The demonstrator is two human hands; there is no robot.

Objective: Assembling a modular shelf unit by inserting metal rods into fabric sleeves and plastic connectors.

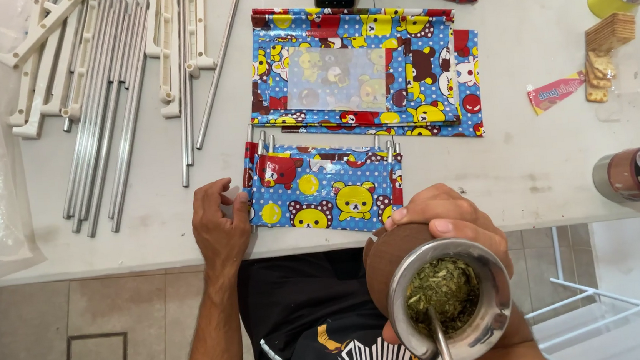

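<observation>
Down at the near edge of the pale surface, our left hand rests with its fingers loosely spread, touching the left end of the folded blue cartoon-bear fabric panel with thin metal rods poking from its top. Our right hand wraps its fingers around the round brown gourd cup with a metal rim, packed with green chopped herb, a metal straw standing in it, held over our lap. Beyond lies a bigger matching fabric stack; off left, a spread of long silver metal rods.
</observation>
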